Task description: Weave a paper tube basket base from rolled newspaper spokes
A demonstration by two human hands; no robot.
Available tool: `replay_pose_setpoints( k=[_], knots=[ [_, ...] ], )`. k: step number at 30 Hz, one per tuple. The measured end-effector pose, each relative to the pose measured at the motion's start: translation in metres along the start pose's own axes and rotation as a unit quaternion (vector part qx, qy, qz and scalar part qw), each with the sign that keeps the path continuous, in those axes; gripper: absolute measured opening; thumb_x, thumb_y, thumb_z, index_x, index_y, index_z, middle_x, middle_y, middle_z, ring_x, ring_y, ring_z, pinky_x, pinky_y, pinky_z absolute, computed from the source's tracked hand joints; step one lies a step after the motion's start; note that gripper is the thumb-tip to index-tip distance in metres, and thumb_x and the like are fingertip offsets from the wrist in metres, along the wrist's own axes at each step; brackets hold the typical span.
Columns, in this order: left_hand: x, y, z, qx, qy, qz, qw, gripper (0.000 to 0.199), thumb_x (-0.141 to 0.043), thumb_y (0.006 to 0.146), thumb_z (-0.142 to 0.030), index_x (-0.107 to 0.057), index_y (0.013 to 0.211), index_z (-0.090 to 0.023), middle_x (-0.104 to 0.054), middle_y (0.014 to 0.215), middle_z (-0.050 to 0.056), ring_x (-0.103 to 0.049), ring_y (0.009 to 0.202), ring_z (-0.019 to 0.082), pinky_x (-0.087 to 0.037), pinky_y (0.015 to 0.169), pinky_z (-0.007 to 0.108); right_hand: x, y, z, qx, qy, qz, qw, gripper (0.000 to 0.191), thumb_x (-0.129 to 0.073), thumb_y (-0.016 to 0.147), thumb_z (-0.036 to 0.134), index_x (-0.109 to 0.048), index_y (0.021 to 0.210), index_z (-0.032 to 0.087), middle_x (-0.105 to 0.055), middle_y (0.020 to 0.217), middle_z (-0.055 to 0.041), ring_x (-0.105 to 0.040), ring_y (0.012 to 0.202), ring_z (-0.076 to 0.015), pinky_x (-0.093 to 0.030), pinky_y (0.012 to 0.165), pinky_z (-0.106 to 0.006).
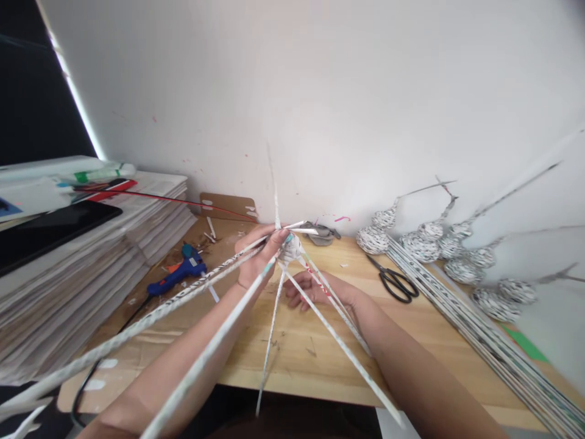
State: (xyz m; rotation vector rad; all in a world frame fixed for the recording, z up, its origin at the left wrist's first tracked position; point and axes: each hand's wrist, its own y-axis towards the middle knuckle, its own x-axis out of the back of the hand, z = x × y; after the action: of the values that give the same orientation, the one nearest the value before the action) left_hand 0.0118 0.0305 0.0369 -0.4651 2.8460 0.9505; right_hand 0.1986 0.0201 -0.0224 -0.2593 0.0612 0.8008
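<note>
In the middle of the view, my left hand (262, 250) is closed, thumb on top, on the small woven centre (291, 250) of a paper-tube weave. Long rolled paper tubes (214, 335) fan out from this centre, most of them toward me and one upright. My right hand (311, 291) is below and right of the centre, behind a few of the tubes. Its fingers are loosely curled, and I see nothing held between them.
A blue glue gun (178, 275) lies left, beside a stack of paper (159, 244) with a black phone (64, 235) on top. To the right are black-handled scissors (395, 280), a bundle of paper tubes (475, 329) and several woven gourd shapes (420, 246) along the wall.
</note>
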Motion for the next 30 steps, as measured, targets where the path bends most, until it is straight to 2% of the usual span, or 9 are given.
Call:
replay_pose_setpoints(
  k=[5, 9, 12, 15, 17, 19, 23, 26, 30],
  knots=[
    [0.005, 0.003, -0.007, -0.035, 0.028, 0.011, 0.999, 0.012, -0.074, 0.077, -0.035, -0.078, 0.083, -0.026, -0.075, 0.086, 0.002, -0.068, 0.081, 0.019, -0.052, 0.080, 0.030, -0.027, 0.003, -0.001, -0.019, 0.048, 0.127, 0.991, 0.066, -0.084, 0.068, 0.045, -0.061, 0.125, 0.022, -0.061, 0.125, -0.0138, -0.068, 0.102, -0.0226, -0.054, 0.078, -0.027],
    [0.005, 0.009, 0.006, -0.017, 0.029, -0.007, 0.999, 0.016, -0.074, 0.076, -0.037, -0.078, 0.085, -0.025, -0.075, 0.089, 0.003, -0.068, 0.084, 0.020, -0.053, 0.083, 0.031, -0.042, 0.003, 0.001, -0.014, 0.055, 0.184, 0.981, 0.060, -0.078, 0.073, 0.049, -0.062, 0.122, 0.018, -0.060, 0.129, -0.0159, -0.067, 0.106, -0.0235, -0.052, 0.073, -0.024],
    [0.000, 0.014, 0.031, 0.058, -0.004, -0.026, 0.998, 0.023, -0.076, 0.072, -0.040, -0.075, 0.085, -0.021, -0.075, 0.084, 0.004, -0.067, 0.077, 0.017, -0.053, 0.075, 0.029, -0.041, -0.003, 0.008, -0.016, 0.030, 0.159, 0.987, 0.041, -0.073, 0.079, 0.049, -0.066, 0.099, 0.013, -0.070, 0.107, -0.0131, -0.072, 0.089, -0.0196, -0.046, 0.057, -0.018],
    [-0.004, 0.016, 0.060, 0.184, -0.075, -0.057, 0.978, 0.027, -0.080, 0.064, -0.040, -0.071, 0.076, -0.017, -0.070, 0.070, 0.001, -0.063, 0.063, 0.014, -0.050, 0.062, 0.026, -0.031, -0.013, 0.018, -0.026, 0.021, 0.099, 0.995, 0.038, -0.071, 0.080, 0.050, -0.061, 0.078, 0.013, -0.072, 0.078, -0.0064, -0.071, 0.063, -0.0146, -0.033, 0.041, -0.015],
    [-0.006, 0.016, 0.074, 0.279, -0.078, -0.050, 0.956, 0.031, -0.084, 0.055, -0.037, -0.068, 0.071, -0.016, -0.068, 0.066, 0.001, -0.060, 0.059, 0.012, -0.047, 0.058, 0.024, -0.021, -0.020, 0.024, -0.033, 0.031, 0.067, 0.997, 0.044, -0.072, 0.076, 0.054, -0.059, 0.070, 0.013, -0.069, 0.065, -0.0038, -0.067, 0.053, -0.0136, -0.038, 0.042, -0.018],
    [-0.006, 0.013, 0.082, 0.340, -0.082, -0.010, 0.937, 0.034, -0.085, 0.050, -0.036, -0.067, 0.069, -0.015, -0.067, 0.065, 0.001, -0.059, 0.057, 0.012, -0.045, 0.055, 0.023, -0.012, -0.025, 0.028, -0.034, 0.037, 0.043, 0.998, 0.050, -0.070, 0.074, 0.061, -0.060, 0.065, 0.013, -0.066, 0.057, -0.0027, -0.063, 0.047, -0.0132, -0.044, 0.044, -0.021],
    [-0.007, 0.005, 0.084, 0.370, -0.100, 0.044, 0.923, 0.039, -0.086, 0.045, -0.039, -0.067, 0.069, -0.014, -0.066, 0.064, 0.002, -0.059, 0.056, 0.012, -0.044, 0.055, 0.022, -0.001, -0.026, 0.029, -0.047, -0.008, 0.033, 0.998, 0.061, -0.057, 0.079, 0.070, -0.064, 0.065, 0.011, -0.067, 0.057, -0.0065, -0.065, 0.046, -0.0141, -0.034, 0.034, -0.017],
    [-0.009, 0.001, 0.081, 0.372, -0.092, 0.062, 0.921, 0.041, -0.087, 0.046, -0.042, -0.065, 0.067, -0.014, -0.065, 0.062, 0.001, -0.056, 0.053, 0.011, -0.040, 0.051, 0.022, 0.001, -0.021, 0.024, -0.090, -0.096, 0.020, 0.991, 0.062, -0.055, 0.081, 0.070, -0.070, 0.075, 0.010, -0.069, 0.062, -0.0070, -0.066, 0.049, -0.0130, -0.036, 0.035, -0.016],
    [-0.010, -0.001, 0.079, 0.374, -0.087, 0.084, 0.919, 0.042, -0.086, 0.049, -0.043, -0.066, 0.071, -0.013, -0.064, 0.063, 0.001, -0.053, 0.052, 0.010, -0.037, 0.048, 0.021, 0.001, -0.017, 0.018, -0.133, -0.202, -0.016, 0.970, 0.055, -0.059, 0.080, 0.067, -0.072, 0.082, 0.014, -0.067, 0.063, -0.0020, -0.061, 0.045, -0.0081, -0.035, 0.036, -0.014]
  ],
)
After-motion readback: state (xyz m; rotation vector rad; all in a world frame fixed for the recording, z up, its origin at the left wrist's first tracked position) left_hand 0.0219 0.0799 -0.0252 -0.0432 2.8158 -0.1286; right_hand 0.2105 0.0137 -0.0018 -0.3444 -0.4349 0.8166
